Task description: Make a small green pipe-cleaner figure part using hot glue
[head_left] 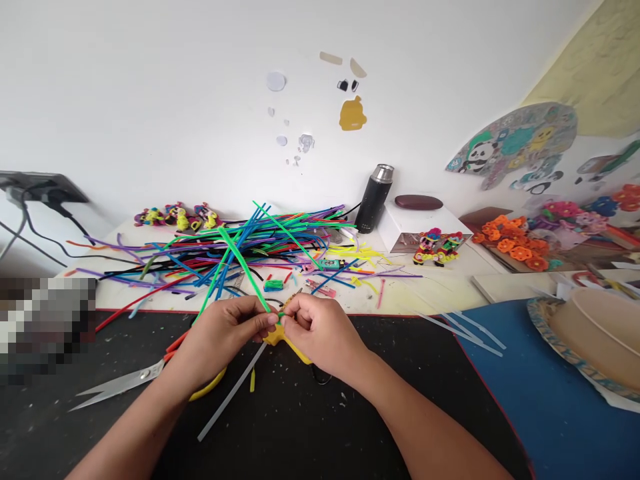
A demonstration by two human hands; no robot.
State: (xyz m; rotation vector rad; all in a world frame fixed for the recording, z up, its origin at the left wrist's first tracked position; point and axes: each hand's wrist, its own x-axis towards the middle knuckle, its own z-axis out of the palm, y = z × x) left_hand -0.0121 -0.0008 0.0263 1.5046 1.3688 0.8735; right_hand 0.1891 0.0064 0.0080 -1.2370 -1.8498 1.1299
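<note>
Between my two hands is a bright green pipe cleaner (245,270), its long end sticking up and to the left. My left hand (233,330) pinches it between thumb and fingertips. My right hand (320,327) is closed on its short lower end, fingertips almost touching the left ones. Just beneath, on the black mat, lies a yellow glue gun (299,352), partly hidden by my hands. A translucent glue stick (230,393) slants down and left from near it. Scissors (127,381) with spread blades lie left of my left forearm, their handles partly covered.
Behind the mat (400,400) spreads a heap of coloured pipe cleaners (240,243). A black thermos (374,200) stands by a white box (400,230). Small pipe cleaner figures (434,247) stand in front. More glue sticks (467,328) and a straw hat (590,340) are at the right.
</note>
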